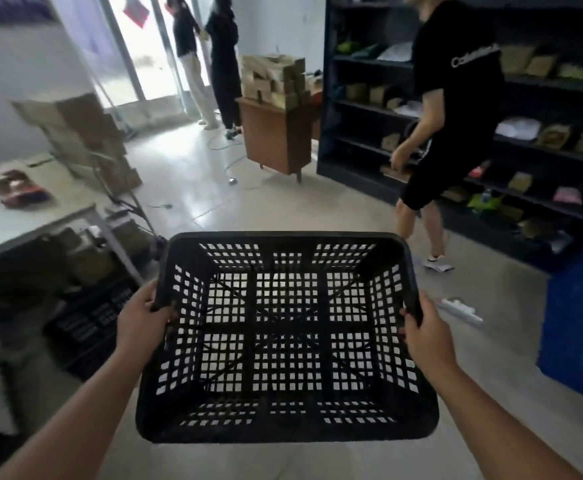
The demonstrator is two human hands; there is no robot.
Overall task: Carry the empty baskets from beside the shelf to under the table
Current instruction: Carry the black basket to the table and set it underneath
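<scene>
I hold an empty black lattice basket [285, 431] level in front of me, above the floor. My left hand [141, 320] grips its left rim and my right hand [425, 336] grips its right rim. At the left stands a white table [30, 220]. Under that table sits another black basket [89, 320] on the floor, beside brown packages. The dark shelf [363, 109] runs along the right side of the room.
A person in black clothes [453, 109] walks in front of the shelf. Two more people stand by the far glass door. A blue crate [581, 317] is at the right, a wooden cabinet [272, 136] with stacked boxes ahead, cardboard boxes [82, 133] at the left.
</scene>
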